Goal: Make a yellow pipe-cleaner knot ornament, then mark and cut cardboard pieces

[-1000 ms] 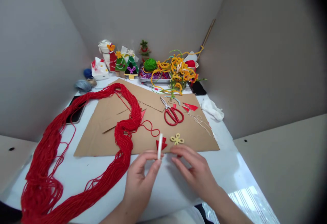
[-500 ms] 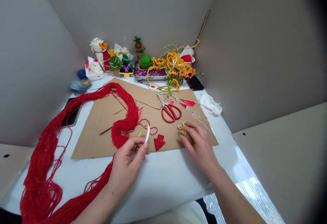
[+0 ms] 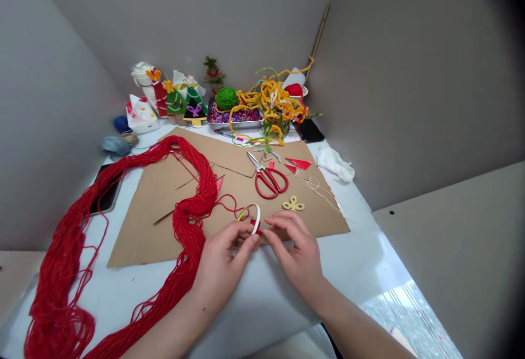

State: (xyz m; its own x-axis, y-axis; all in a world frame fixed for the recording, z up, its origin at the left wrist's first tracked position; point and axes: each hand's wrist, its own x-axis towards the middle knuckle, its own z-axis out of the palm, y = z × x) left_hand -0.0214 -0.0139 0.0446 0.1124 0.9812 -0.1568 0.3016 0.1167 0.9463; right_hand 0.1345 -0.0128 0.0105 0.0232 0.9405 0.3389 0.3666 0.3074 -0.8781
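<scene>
My left hand [image 3: 225, 255] pinches a thin ring [image 3: 257, 218], white outside and yellow inside, like a narrow roll of tape. The ring stands upright above the near edge of the cardboard. Close to it on the right is my right hand [image 3: 297, 244], thumb and fingers apart, with nothing visible between them. A small red yarn-covered piece [image 3: 255, 225] shows partly behind the ring, the rest hidden. Just beyond my right hand a pale yellow three-looped ornament [image 3: 292, 204] lies flat. Red-handled scissors [image 3: 268, 180] lie half open farther back.
A long skein of red yarn [image 3: 69, 249] curves over the left side of the cardboard [image 3: 135, 233]. Red scraps [image 3: 299, 163] and white thread [image 3: 314, 184] lie at right. Along the back stand felt trees [image 3: 194, 107], a bead tray [image 3: 235, 124] and tangled yellow yarn [image 3: 273, 96].
My right hand has left the yellow ornament and moved left, up to the ring. My left hand has shifted right with the ring, now partly covering the red piece. The view has turned slightly.
</scene>
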